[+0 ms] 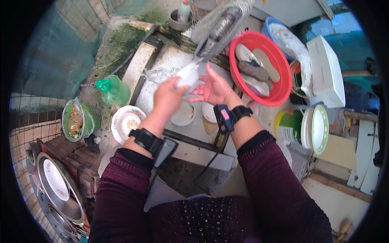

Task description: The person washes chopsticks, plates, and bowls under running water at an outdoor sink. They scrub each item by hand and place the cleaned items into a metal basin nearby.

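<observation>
My left hand (168, 95) grips a small white dish (189, 76) by its near edge, over a sink (194, 133). Water seems to run onto the dish from a tap wrapped in clear plastic (223, 27), splashing at its left. Beside the dish, my right hand (214, 86) is wet, its fingers spread and palm turned towards it; contact with the dish is unclear. Below my hands, a white bowl (184, 115) with red marks on its rim lies in the sink. Another white bowl (209, 112) sits to its right, partly hidden by my right wrist.
A red basin (285, 82) holding several shoes or insoles stands right of the tap. At left are a green pump bottle (115, 91), a flowered bowl (115, 123) and a green waste bucket (92, 120). Stacked bowls (317, 129) top a yellow-green bucket (287, 126). Steel basins (76, 209) stand lower left.
</observation>
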The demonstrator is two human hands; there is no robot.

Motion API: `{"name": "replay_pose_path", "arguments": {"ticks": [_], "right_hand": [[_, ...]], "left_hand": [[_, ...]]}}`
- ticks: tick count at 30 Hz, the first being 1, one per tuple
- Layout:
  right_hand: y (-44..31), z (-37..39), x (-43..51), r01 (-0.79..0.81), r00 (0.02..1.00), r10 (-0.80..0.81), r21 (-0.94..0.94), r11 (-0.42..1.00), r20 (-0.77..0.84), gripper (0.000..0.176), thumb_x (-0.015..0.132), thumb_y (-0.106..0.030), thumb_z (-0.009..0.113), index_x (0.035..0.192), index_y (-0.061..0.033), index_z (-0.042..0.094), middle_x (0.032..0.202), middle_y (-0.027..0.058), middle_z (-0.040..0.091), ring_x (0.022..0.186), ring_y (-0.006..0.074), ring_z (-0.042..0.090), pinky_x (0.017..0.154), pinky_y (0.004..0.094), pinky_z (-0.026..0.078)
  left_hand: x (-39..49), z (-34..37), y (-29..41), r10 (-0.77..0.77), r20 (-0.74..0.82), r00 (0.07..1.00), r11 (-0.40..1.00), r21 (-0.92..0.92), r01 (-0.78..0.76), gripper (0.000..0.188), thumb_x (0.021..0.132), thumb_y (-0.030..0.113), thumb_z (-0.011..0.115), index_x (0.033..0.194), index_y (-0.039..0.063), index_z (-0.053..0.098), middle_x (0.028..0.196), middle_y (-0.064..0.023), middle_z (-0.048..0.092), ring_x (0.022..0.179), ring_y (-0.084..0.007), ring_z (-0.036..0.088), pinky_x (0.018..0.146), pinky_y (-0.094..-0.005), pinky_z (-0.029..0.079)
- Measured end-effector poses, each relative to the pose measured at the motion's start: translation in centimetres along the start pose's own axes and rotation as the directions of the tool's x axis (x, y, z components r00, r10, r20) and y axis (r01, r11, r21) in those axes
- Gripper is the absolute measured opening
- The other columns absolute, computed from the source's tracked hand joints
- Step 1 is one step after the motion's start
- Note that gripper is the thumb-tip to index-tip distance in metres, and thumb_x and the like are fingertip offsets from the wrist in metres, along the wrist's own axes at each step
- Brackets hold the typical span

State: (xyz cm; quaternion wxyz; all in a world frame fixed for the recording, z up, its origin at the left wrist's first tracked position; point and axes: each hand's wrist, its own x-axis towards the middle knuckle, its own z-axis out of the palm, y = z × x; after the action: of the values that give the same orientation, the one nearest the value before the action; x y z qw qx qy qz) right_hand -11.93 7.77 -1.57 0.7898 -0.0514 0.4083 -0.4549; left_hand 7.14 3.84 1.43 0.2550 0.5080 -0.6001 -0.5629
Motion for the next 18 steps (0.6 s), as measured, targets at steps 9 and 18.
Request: {"name": "replay_pose_path", "arguments": {"ticks": [9, 18], "right_hand": [[13.3, -19.6, 1.2, -0.12, 0.32, 0.149, 0.116, 0.986, -0.935, 0.05, 0.091, -0.025, 0.059, 0.13, 0.0019, 0.042, 0.11, 0.0199, 0.056, 0.078, 0.0315, 0.06, 0.066, 0.0479, 0.054], [19.1, -23.6, 2.9, 0.23, 0.445, 0.184, 0.31, 0.922, -0.876, 0.036, 0.099, -0.022, 0.049, 0.126, 0.0009, 0.045, 0.106, 0.017, 0.062, 0.077, 0.03, 0.067, 0.061, 0.0429, 0.058]], "left_hand": [[2.3, -3.3, -1.4, -0.472, 0.062, 0.879, 0.566, -0.744, 0.356, 0.036, 0.092, 0.012, 0.059, 0.123, -0.004, 0.051, 0.12, -0.0143, 0.06, 0.113, -0.0249, 0.057, 0.103, -0.039, 0.041], [2.8, -6.9, -0.2, -0.66, 0.111, 0.743, 0.18, -0.936, 0.301, 0.033, 0.101, 0.019, 0.044, 0.125, -0.002, 0.05, 0.128, -0.0146, 0.058, 0.121, -0.0266, 0.054, 0.109, -0.0474, 0.037]]}}
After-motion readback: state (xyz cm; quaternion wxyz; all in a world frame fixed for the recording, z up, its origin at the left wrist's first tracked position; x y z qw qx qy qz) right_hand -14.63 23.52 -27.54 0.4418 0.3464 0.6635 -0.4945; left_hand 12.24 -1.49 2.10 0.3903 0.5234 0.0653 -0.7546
